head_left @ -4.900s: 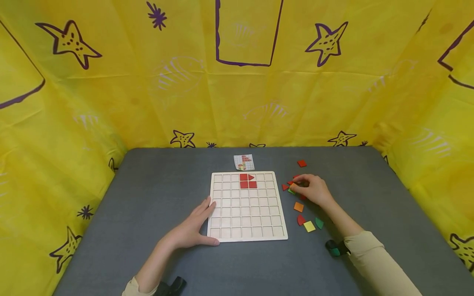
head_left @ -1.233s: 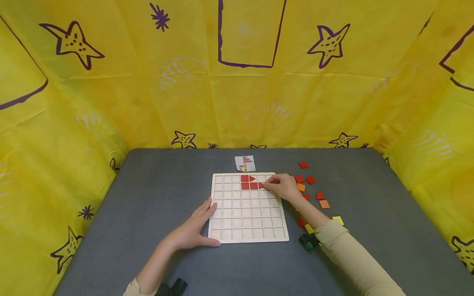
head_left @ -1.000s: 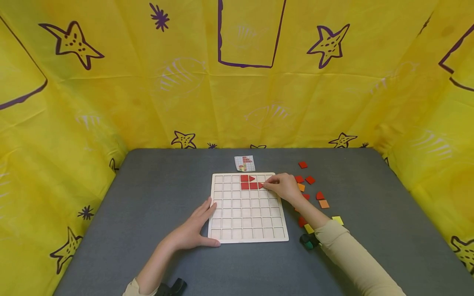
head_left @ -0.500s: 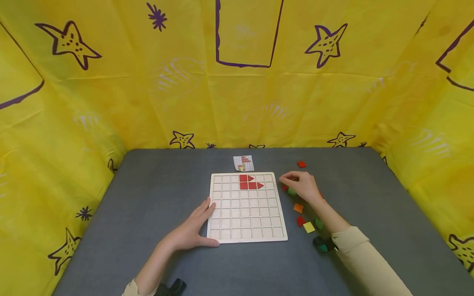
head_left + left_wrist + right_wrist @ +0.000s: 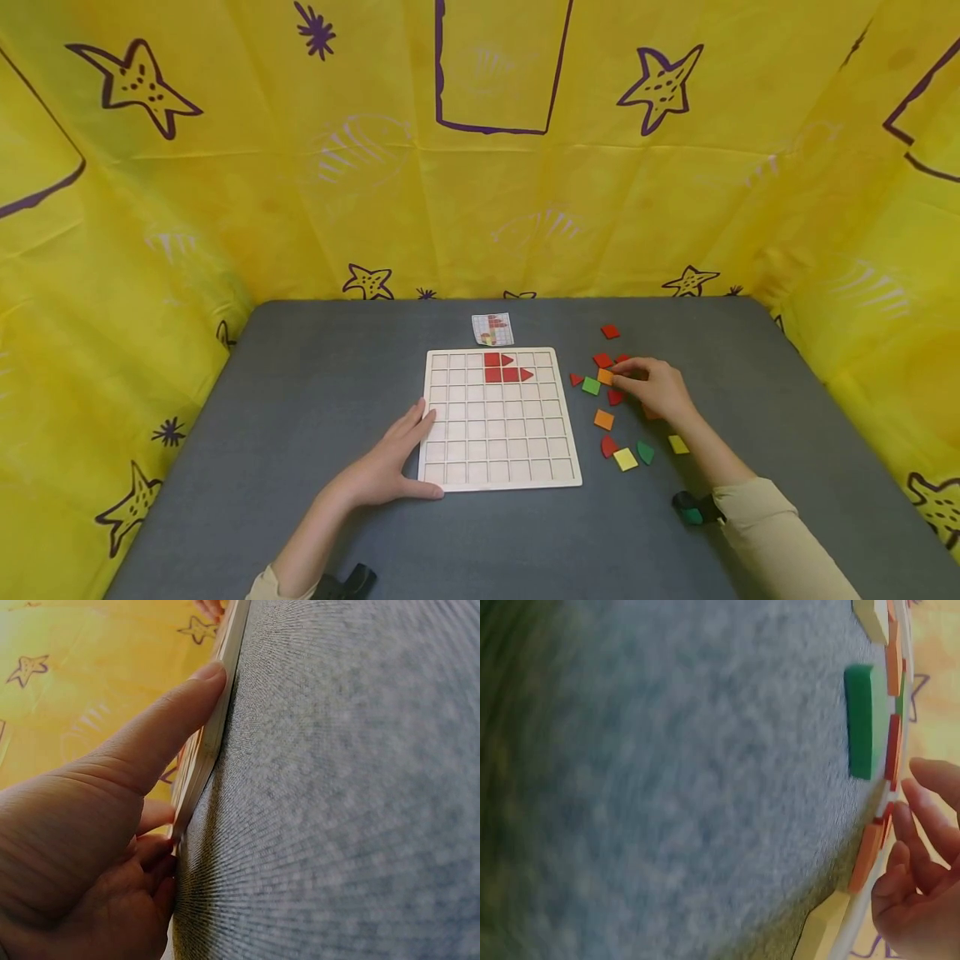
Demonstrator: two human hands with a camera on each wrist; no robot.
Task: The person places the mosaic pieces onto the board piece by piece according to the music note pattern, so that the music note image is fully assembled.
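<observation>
My left hand (image 5: 390, 462) rests at the near-left corner of the pale gridded board (image 5: 491, 429). Its thumb lies straight along the front edge, and the other fingers touch the left edge. In the board's upper rows sit red square tiles (image 5: 492, 375) and two red triangle tiles (image 5: 527, 375), pointing right. Over the loose tiles right of the board is my right hand (image 5: 654, 390). Its thumb and forefinger are apart, beside an orange square tile (image 5: 606, 377); I see nothing held. In the right wrist view the fingers (image 5: 930, 817) are loosely bent above the tiles.
A small pattern card (image 5: 492, 329) lies behind the board. Other loose tiles include a green square (image 5: 591, 386), a red triangle (image 5: 576, 380), a yellow square (image 5: 626, 459) and a dark green rounded tile (image 5: 645, 452). Yellow printed cloth (image 5: 480, 217) encloses the grey table (image 5: 330, 367).
A second red triangle now lies in the board's second row. My right hand has let go of it and moved right, back over the loose tiles. The left hand stays put.
</observation>
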